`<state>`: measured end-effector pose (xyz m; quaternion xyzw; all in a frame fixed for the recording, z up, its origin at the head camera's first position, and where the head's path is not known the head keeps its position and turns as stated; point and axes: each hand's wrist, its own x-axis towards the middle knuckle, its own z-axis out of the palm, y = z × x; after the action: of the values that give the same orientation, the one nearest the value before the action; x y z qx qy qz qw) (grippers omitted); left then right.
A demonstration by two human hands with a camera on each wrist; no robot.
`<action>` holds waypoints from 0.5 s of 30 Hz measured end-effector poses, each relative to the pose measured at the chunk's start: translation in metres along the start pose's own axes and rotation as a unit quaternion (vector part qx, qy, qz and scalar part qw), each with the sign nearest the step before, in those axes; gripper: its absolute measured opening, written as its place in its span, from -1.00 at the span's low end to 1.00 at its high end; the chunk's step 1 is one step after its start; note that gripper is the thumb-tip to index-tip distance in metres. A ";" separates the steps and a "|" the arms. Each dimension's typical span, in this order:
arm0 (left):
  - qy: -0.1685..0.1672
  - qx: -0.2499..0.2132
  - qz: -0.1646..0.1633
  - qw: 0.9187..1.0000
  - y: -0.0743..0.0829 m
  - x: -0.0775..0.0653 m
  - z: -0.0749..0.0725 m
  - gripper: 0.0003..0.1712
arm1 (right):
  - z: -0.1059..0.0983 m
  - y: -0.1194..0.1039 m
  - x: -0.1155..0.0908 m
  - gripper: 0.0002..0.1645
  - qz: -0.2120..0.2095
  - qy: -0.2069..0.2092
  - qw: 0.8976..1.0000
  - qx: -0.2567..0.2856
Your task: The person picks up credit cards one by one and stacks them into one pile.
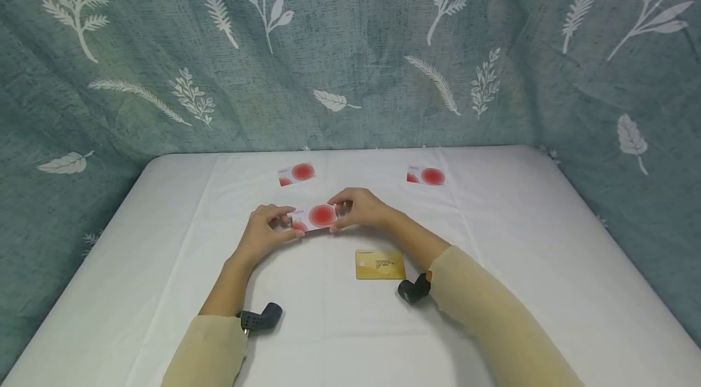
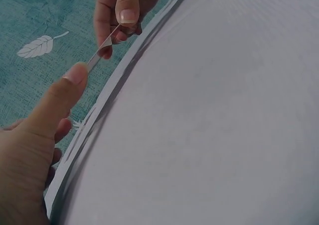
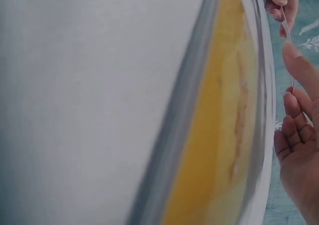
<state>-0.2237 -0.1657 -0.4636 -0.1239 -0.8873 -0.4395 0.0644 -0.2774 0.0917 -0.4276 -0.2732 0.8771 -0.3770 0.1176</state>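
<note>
A white card with a red circle (image 1: 322, 215) is held between both hands over the middle of the table. My left hand (image 1: 261, 230) pinches its left end, thumb at the near edge and fingers at the far edge. On the opposite end, my right hand (image 1: 362, 209) grips it the same way. Seen edge-on in the left wrist view, the card (image 2: 94, 60) is a thin strip between the two thumbs. A gold card (image 1: 380, 264) lies flat on the table, just in front of the right forearm; it looms large and blurred in the right wrist view.
Two similar red-and-white cards lie near the table's far edge, one card (image 1: 297, 173) to the left and another card (image 1: 426, 176) to the right. A white cloth covers the table (image 1: 137, 265). Behind it hangs a green leaf-patterned curtain (image 1: 372, 22).
</note>
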 end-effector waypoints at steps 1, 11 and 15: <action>0.000 0.000 0.003 1.000 0.000 0.000 0.000 -0.36 | 0.000 0.000 -0.001 -0.32 0.000 0.001 1.000 0.000; 0.005 0.003 0.046 0.999 0.006 -0.001 -0.002 -0.39 | -0.006 -0.009 -0.010 -0.29 0.015 0.004 1.000 0.007; 0.005 0.011 0.057 0.998 0.012 -0.003 -0.005 -0.39 | -0.010 -0.014 -0.016 -0.30 0.016 -0.001 1.000 0.000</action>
<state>-0.2171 -0.1632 -0.4525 -0.1715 -0.8833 -0.4258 0.0948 -0.2627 0.0987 -0.4110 -0.2598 0.8811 -0.3750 0.1249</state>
